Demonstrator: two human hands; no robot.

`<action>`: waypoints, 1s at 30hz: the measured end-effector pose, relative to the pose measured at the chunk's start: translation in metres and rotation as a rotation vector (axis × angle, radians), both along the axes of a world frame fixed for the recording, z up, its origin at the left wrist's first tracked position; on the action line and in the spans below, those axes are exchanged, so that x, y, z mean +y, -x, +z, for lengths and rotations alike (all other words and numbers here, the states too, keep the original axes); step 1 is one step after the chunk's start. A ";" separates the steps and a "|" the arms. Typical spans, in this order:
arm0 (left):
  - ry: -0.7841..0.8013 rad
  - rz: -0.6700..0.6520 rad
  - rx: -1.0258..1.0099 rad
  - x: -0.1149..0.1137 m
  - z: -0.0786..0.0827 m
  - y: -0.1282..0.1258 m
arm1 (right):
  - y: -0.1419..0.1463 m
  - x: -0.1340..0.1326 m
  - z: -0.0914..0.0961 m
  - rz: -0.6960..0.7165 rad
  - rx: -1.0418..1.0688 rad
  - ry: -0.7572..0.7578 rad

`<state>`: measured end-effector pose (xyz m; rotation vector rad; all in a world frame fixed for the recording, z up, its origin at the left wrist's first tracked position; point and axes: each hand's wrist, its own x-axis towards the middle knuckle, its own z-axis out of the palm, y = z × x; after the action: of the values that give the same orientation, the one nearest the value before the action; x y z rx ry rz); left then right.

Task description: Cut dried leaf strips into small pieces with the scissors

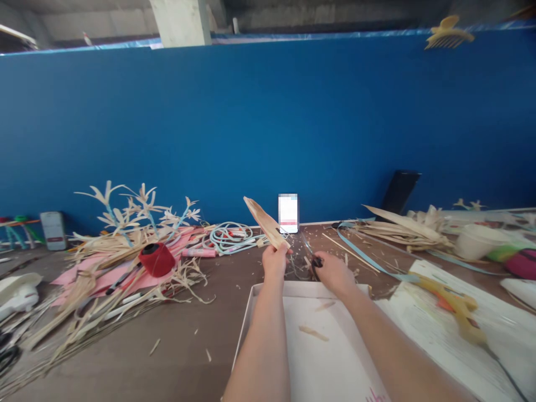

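We look down at our two bare hands, working above a brown bench (201, 346) that faces a blue wall (268, 123). Our left hand (276, 262) is closed around the lower end of a pale dried husk (262, 219), which slants up and away to the left. Our right hand (335, 273) grips black-handled scissors (317, 262) just beside it, the blades pointing forward; we cannot tell how far apart the blades are. Under our forearms lies a shallow white box (330, 368) with thin husk scraps (314, 333) inside. Just beyond our hands, a lit phone (288, 210) stands upright near the wall.

To our left we find husk flowers (144, 195) on light-blue stems, a red spool of thread (157, 259), pink paper (84, 272) under loose husk strips, and, nearer the middle, a coiled pale cable (229, 237). To our right, a yellow glue gun (460, 310) rests on printed paper (508, 324), near a light-blue ribbon (362, 254). Farther back sit more dried husks (412, 226) and a white cup (479, 243).
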<state>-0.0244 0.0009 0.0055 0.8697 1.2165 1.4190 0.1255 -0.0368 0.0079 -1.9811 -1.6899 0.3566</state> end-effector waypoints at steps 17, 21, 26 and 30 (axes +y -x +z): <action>0.018 -0.102 -0.024 -0.009 0.011 0.002 | -0.021 -0.027 0.037 0.406 0.889 0.105; 0.042 -0.283 0.075 -0.015 0.015 -0.002 | -0.014 -0.017 0.030 0.232 0.906 -0.113; 0.005 -0.490 0.152 -0.025 0.018 -0.010 | 0.000 -0.014 0.024 0.231 0.919 -0.136; -0.018 -0.595 0.174 -0.029 0.019 -0.010 | 0.000 -0.013 0.023 0.192 0.911 -0.123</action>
<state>-0.0148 -0.0278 0.0246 1.2621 0.9552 0.8872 0.1259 -0.0503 0.0307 -1.2410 -1.2377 1.0114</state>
